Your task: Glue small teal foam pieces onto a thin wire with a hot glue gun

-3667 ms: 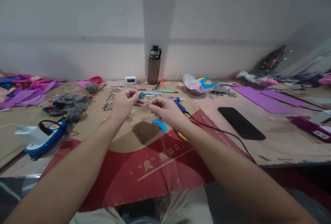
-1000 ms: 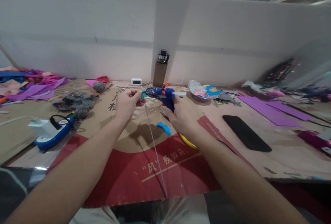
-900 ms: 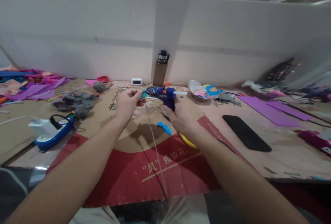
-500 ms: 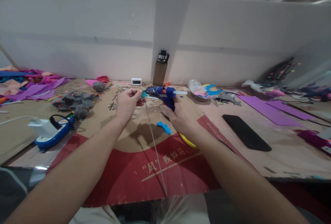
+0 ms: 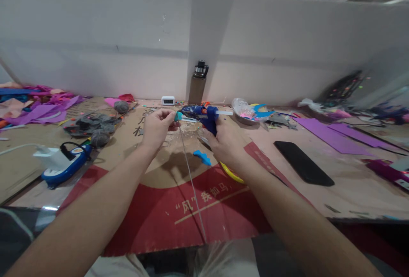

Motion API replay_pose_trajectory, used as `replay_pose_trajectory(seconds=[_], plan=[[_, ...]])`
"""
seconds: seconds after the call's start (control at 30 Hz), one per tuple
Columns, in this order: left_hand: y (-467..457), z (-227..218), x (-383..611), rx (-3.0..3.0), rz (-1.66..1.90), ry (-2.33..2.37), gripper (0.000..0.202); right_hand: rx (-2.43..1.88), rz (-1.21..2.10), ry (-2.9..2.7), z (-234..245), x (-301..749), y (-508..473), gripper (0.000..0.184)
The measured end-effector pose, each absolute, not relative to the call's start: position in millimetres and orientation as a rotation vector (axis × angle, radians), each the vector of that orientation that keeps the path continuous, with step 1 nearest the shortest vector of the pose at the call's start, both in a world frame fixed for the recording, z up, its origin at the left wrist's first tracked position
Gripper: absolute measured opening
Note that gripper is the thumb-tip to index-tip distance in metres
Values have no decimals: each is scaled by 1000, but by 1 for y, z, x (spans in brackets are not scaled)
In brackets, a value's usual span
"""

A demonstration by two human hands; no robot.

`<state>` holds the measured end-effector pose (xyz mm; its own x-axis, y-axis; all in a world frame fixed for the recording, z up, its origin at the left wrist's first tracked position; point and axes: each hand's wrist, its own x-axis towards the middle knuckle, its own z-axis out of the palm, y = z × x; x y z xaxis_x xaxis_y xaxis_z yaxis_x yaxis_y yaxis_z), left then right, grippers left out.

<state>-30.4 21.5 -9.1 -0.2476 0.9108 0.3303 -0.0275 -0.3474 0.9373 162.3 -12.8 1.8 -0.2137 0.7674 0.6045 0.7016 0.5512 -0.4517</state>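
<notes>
My right hand is wrapped round the handle of a blue hot glue gun, a clear glue stick poking from its rear. Its dark nozzle points left and meets a small teal piece pinched in my left hand. From the left fingertips a thin grey yarn runs down toward the table's front edge. Below the glue gun lies a blue cut-out piece with a wavy edge. A yellow ring-shaped thing shows partly under my right wrist.
Red-and-brown cardboard covers the table. A black phone and purple sheets lie right. Behind stand a bottle and a small digital clock. Left are a power strip, grey yarn balls and colourful scraps.
The glue gun has turned slightly in my right hand's grip, its body nearer level. My left hand stays in place with the teal piece. The view has shifted very slightly.
</notes>
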Motion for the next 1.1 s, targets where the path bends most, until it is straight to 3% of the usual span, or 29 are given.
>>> replay_pose_trajectory(seconds=[0.13, 0.33, 0.43, 0.5, 0.6, 0.67, 0.73, 0.87, 0.93, 1.03, 1.1], plan=[[22, -9, -31, 1290, 1663, 1128, 23, -1136, 244, -1878, -2, 166, -4, 33], [22, -10, -30, 1377, 1658, 1171, 20, -1345, 838, -1591, -15, 179, 28, 9], [21, -10, -28, 1479, 1635, 1196, 17, -1454, 952, -1539, -24, 189, 44, 10], [19, -10, -26, 1516, 1618, 1207, 16, -1555, 793, -1634, -29, 199, 53, 12], [15, -8, -23, 1531, 1617, 1213, 14, -1757, 236, -1746, -32, 214, 62, 14], [13, -7, -21, 1557, 1624, 1225, 13, -1740, 39, -1706, -30, 215, 61, 19], [11, -7, -20, 1626, 1639, 1257, 11, -1557, 209, -1657, -25, 202, 53, 21], [9, -10, -20, 1851, 1657, 1368, 12, -993, 1222, -1398, -16, 152, 21, 21], [10, -12, -21, 1942, 1659, 1424, 11, -809, 1526, -1282, -14, 133, 7, 31], [11, -12, -22, 1980, 1622, 1437, 11, -802, 1593, -1222, -12, 127, -1, 43], [11, -11, -20, 1917, 1574, 1391, 13, -869, 1461, -1281, -12, 133, 2, 34]])
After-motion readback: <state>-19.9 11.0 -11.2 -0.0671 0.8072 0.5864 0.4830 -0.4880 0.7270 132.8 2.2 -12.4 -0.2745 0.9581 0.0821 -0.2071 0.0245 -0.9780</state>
